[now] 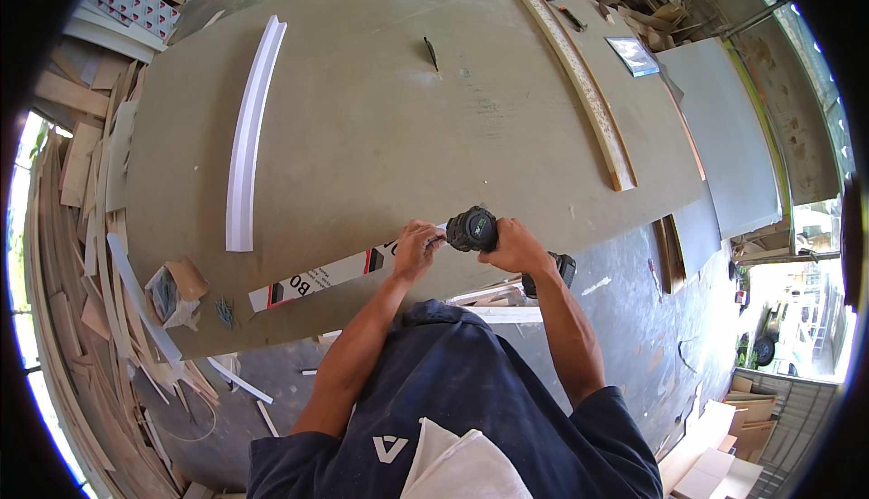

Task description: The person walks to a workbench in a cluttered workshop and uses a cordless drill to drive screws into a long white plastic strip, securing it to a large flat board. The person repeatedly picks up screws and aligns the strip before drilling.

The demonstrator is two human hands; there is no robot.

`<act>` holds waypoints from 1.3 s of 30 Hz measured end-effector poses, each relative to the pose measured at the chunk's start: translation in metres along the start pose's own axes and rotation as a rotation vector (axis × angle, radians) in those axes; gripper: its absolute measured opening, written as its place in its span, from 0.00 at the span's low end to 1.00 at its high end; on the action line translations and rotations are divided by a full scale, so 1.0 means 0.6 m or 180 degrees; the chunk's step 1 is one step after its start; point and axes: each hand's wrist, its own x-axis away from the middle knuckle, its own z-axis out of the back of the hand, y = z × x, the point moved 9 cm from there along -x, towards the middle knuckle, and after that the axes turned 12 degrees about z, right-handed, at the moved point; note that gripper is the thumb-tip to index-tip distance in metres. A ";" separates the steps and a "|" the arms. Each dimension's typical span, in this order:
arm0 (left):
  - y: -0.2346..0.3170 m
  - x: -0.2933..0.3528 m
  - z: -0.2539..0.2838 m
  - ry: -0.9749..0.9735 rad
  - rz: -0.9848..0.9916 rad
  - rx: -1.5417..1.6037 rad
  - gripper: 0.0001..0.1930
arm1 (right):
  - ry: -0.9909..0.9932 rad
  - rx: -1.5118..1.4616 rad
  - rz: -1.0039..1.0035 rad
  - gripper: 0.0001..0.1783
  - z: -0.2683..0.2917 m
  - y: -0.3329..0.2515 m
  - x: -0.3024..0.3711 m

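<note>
My right hand (514, 247) is wrapped round the grip of a black cordless drill (472, 229). Its battery (563, 270) shows behind my right wrist. My left hand (417, 247) is closed on the right end of a white strip (330, 278) with black and red print. This strip lies slanted along the near edge of the large table board (362, 137). The drill's front points left, toward my left fingers, and the strip's end shows between them. Whether a screw or bit is there, I cannot make out.
A white angled profile (252, 137) lies on the board's left, a long wooden channel (579, 82) on its right. A dark pen-like tool (431, 53) lies between them. Screws (224, 311) and a torn package (176, 292) sit at the near left corner. Wood offcuts (63, 273) crowd the left.
</note>
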 end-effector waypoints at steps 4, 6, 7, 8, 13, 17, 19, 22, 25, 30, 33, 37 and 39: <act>-0.003 0.001 0.000 -0.0003 0.0057 -0.0044 0.10 | -0.0064 0.0123 0.0028 0.21 0.002 -0.007 -0.007; 0.000 -0.001 -0.001 -0.0031 0.0050 -0.0052 0.11 | -0.0016 0.0211 0.0026 0.20 0.001 0.001 -0.010; 0.003 -0.001 -0.002 -0.0048 0.0036 -0.0051 0.11 | 0.0010 0.0254 0.0024 0.20 0.001 0.004 -0.011; 0.004 0.000 -0.002 -0.0066 0.0023 -0.0055 0.11 | -0.0099 0.0216 0.0060 0.19 -0.004 0.002 -0.014; -0.008 -0.001 -0.005 -0.0099 0.0102 -0.0017 0.09 | -0.0412 0.0369 0.0133 0.17 -0.005 -0.010 -0.035; -0.003 -0.001 -0.001 -0.0125 0.0073 -0.0170 0.10 | -0.0565 0.0505 0.0054 0.17 -0.004 -0.014 -0.044; 0.007 0.001 -0.002 -0.0066 -0.0034 -0.0257 0.10 | -0.0652 0.0492 0.0026 0.17 -0.003 -0.018 -0.045; 0.006 0.006 -0.006 -0.0066 -0.0105 -0.0432 0.08 | -0.0672 0.0559 0.0043 0.16 -0.002 -0.031 -0.038; 0.003 0.006 -0.013 -0.0044 -0.0195 -0.0485 0.06 | -0.0631 0.0574 -0.0020 0.17 -0.009 -0.019 -0.030; 0.006 0.005 -0.012 0.0003 -0.0277 -0.0505 0.05 | -0.0468 0.0325 -0.0051 0.17 -0.005 -0.015 -0.023; 0.008 0.006 -0.012 0.0018 -0.0265 -0.0459 0.05 | -0.0400 0.0325 -0.0058 0.17 -0.005 -0.009 -0.024; 0.008 0.007 -0.012 0.0044 -0.0273 -0.0445 0.04 | -0.0415 0.0351 -0.0053 0.17 -0.006 -0.010 -0.023; 0.007 0.006 -0.011 0.0034 -0.0277 -0.0427 0.04 | -0.0489 0.0359 -0.0135 0.18 -0.002 -0.016 -0.023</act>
